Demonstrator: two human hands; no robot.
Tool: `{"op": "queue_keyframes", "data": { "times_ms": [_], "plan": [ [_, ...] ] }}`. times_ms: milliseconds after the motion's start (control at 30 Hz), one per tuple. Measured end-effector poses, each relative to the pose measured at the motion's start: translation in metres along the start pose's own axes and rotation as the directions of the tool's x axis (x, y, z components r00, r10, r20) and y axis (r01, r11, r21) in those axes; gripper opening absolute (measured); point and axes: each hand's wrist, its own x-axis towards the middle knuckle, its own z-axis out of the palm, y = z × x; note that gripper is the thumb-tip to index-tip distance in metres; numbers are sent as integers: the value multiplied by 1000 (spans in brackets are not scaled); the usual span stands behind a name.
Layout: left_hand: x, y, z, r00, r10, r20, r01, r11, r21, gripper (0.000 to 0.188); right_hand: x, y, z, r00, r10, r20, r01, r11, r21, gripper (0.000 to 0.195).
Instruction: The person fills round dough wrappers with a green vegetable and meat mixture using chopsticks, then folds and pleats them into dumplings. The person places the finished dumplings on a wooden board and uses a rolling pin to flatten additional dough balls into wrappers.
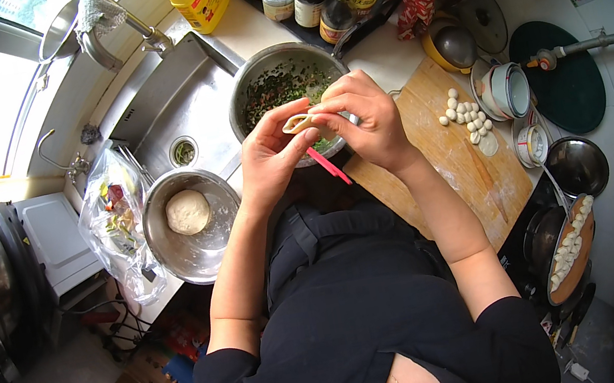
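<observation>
Between the fingers of both hands is a folded dumpling wrapper (299, 124), its left end gaping with some filling visible inside. My left hand (279, 150) pinches the gaping end, while my right hand (366, 120) presses the edges at the other end. Both are just above the near part of a metal bowl (242, 89) holding chopped green filling (287, 88). A pink-handled utensil (329, 164) leans out of that bowl toward me; its upper part is hidden by my hands.
Right of me lies a floured wooden board (420, 105) with small dough pieces (468, 114), a flat wrapper (488, 144) and a rolling pin (487, 182). Dumplings (571, 248) line a round tray farther right. At left stand a steel bowl (223, 239) with a dough ball (188, 212) and a sink (148, 114).
</observation>
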Motion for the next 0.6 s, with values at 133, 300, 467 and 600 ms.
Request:
{"op": "queue_keyframes", "data": {
  "times_ms": [133,300,467,600],
  "plan": [
    [-1,-2,-1,1000,-26,-5,26,1000,-11,40,-5,-2,4,997,-51,-63,45,994,-95,18],
    [-2,-5,-3,999,7,-31,-3,993,116,39,1,-13,1,999,-37,-35,31,989,-144,14],
    [-1,-5,2,1000,-15,-6,15,990,142,38,1,-2,2,996,-89,-1,88,993,-74,14],
    [-2,-2,5,997,-68,-22,70,994,78,37,-2,-3,6,989,-139,-53,128,976,-174,15]
  ]
}}
